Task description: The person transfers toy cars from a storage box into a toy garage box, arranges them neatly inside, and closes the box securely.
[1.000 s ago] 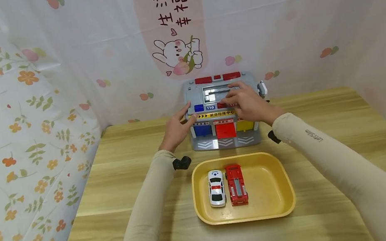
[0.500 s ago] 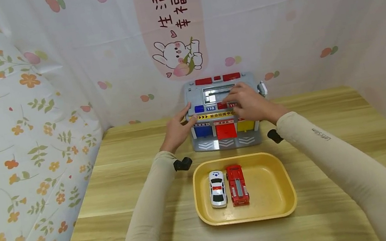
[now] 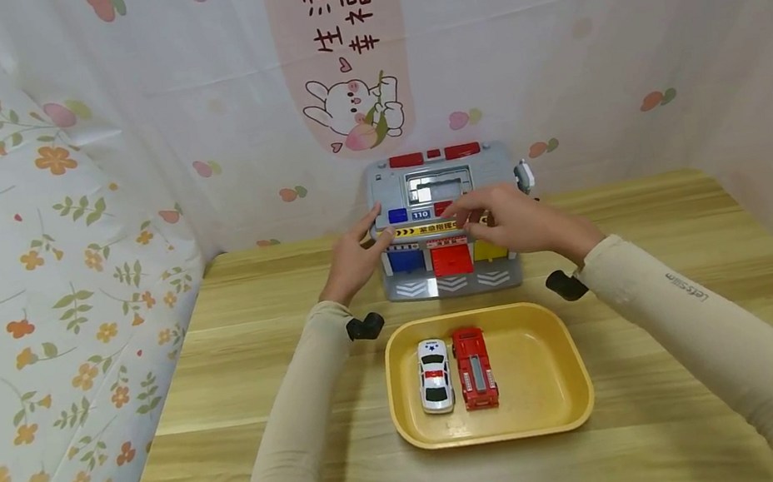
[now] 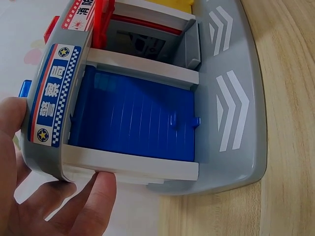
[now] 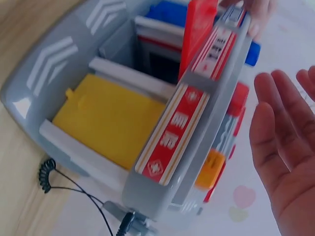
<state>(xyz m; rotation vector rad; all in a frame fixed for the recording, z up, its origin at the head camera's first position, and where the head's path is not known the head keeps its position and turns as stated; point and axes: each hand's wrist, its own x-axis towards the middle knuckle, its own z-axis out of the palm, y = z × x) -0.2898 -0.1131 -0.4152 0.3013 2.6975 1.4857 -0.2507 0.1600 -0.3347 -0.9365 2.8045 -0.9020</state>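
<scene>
A grey toy rescue garage [image 3: 453,285] stands at the back of the table. My left hand [image 3: 352,263] grips its left end; in the left wrist view, fingertips [image 4: 101,194] press the side wall beside the blue door [image 4: 133,118]. My right hand [image 3: 508,217] hovers before the roof's right half, fingers loosely bent and holding nothing. The right wrist view shows that hand [image 5: 290,142] apart from the garage, near its red button [image 5: 238,98] and orange button [image 5: 210,168]. The middle red door [image 5: 197,37] is swung up and outward. The yellow door [image 5: 110,118] is down.
A yellow tray [image 3: 544,422] in front of the garage holds a white police car [image 3: 435,376] and a red fire truck [image 3: 476,370]. A coiled black cord [image 5: 47,174] hangs by the garage's right end. A printed cloth [image 3: 218,90] hangs behind the table.
My right hand has drawn back from the red button on the roof, down and toward me. My left hand stays at the garage's left end. The tray and cars have not moved.
</scene>
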